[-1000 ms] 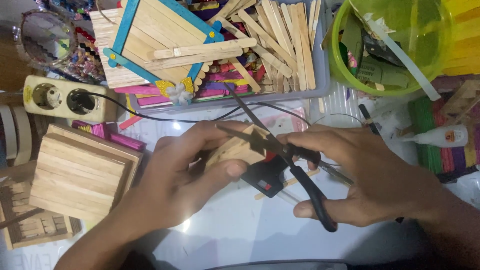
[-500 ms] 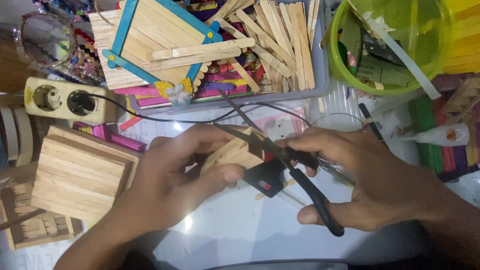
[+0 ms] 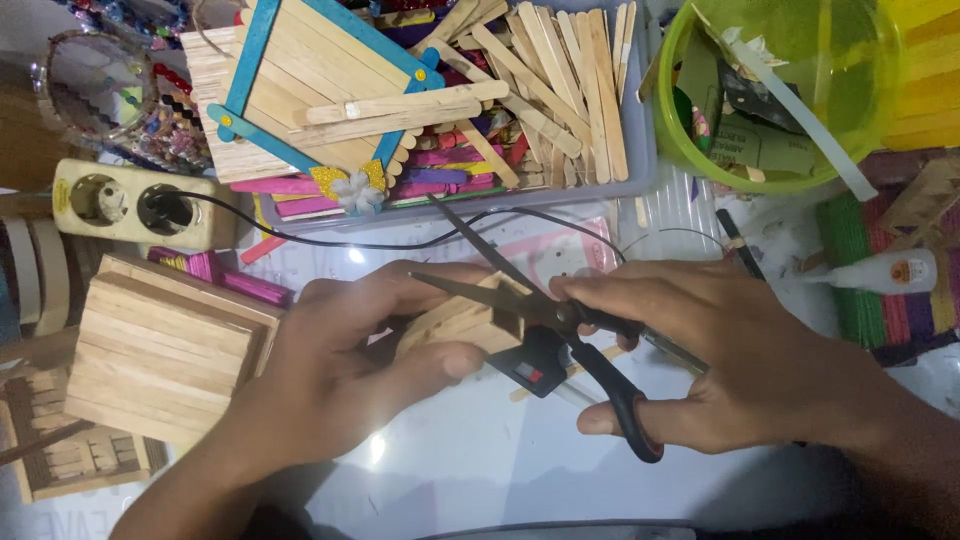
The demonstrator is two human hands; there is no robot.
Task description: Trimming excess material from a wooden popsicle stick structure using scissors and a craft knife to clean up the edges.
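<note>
The left hand (image 3: 330, 385) has its grip closed around a small wooden piece made of craft sticks (image 3: 462, 325), thumb under its near edge and fingers curled over the far side, holding it just above the white desk (image 3: 470, 470). The right hand (image 3: 740, 365) has its grip closed through the black handles of the scissors (image 3: 560, 320), thumb in the lower loop. The blades are spread open in a narrow V whose tips point left and away from the person, and the wooden piece sits right in the mouth of that V, touching or nearly touching the blades. The scissors' long axis runs diagonally from the lower right handle up to the left. So the piece lies just left of the right hand, between both hands. Behind them stand a tray of loose craft sticks (image 3: 560, 90), a green bowl (image 3: 790, 100) and a stack of wooden squares (image 3: 165, 350).
</note>
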